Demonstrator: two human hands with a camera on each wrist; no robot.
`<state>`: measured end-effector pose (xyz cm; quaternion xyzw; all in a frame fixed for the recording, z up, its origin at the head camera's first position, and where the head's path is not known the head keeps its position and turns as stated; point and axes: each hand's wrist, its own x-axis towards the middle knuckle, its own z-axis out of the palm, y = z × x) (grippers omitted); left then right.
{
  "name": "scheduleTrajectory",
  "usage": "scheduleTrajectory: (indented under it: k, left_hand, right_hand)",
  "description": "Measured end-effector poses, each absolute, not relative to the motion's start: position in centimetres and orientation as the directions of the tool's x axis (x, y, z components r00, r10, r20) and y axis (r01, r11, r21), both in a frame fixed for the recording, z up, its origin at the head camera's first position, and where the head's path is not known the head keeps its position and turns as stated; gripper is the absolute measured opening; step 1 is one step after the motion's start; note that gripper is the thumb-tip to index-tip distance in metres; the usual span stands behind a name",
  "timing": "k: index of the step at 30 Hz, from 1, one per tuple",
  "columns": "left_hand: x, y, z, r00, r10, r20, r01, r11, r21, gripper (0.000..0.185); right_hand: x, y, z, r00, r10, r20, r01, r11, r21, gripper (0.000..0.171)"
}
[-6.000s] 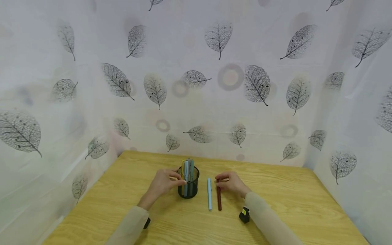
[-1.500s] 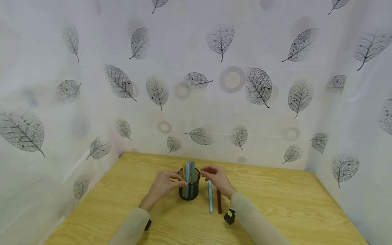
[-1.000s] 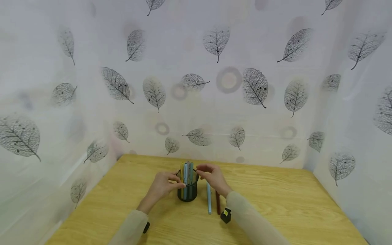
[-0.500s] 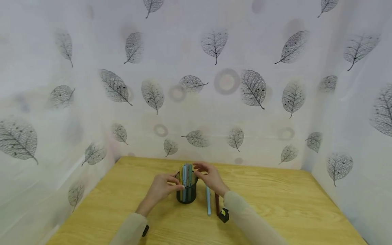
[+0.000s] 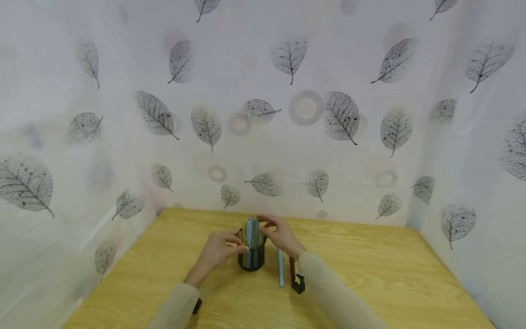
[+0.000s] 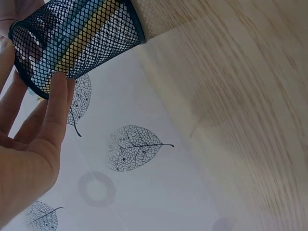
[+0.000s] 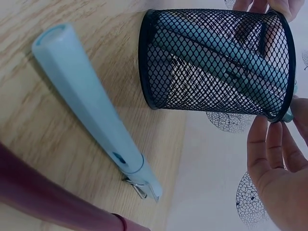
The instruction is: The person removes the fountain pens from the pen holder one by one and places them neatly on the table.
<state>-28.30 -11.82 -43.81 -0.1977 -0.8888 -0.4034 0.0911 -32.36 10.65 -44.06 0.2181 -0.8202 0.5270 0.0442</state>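
Observation:
A black mesh pen holder (image 5: 251, 260) stands upright, with several pens inside, among them yellow, light blue and green ones. My left hand (image 5: 218, 249) holds its rim from the left; in the left wrist view, that hand's fingers (image 6: 57, 98) lie along the mesh near the rim. At the right side of the rim is my right hand (image 5: 281, 235), its thumb and fingers around the upper end of a green pen (image 5: 256, 227). In the right wrist view, the pen's tip (image 7: 288, 116) shows between those fingers; whether they pinch it I cannot tell.
Right of the holder lie a light blue pen (image 5: 281, 269) and a dark red pen (image 5: 292, 267), side by side on the wooden table (image 5: 361, 274). The right wrist's black camera (image 5: 297, 284) partly covers the red pen. A leaf-patterned curtain (image 5: 263, 151) surrounds the table.
My right hand has left the dark red pen, moved left past the light blue pen and reached the pens in the holder. The left hand stays at the rim.

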Motion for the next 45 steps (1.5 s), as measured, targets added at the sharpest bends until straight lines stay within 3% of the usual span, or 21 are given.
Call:
scheduleTrajectory:
  k: [29, 45]
  left_hand:
    - [-28.4, -11.8, -43.7, -0.914, 0.278, 0.294, 0.403, 0.559, 0.724, 0.012]
    - [-28.4, -11.9, -43.9, -0.907, 0.294, 0.302, 0.419, 0.547, 0.725, 0.016]
  right_hand:
    - [-32.3, 10.8, -44.0, -0.899, -0.234, 0.37, -0.427, 0.29, -0.856, 0.02]
    - [-29.4, 11.2, -41.1, -0.879, -0.375, 0.293, -0.398, 0.243, -0.884, 0.026]
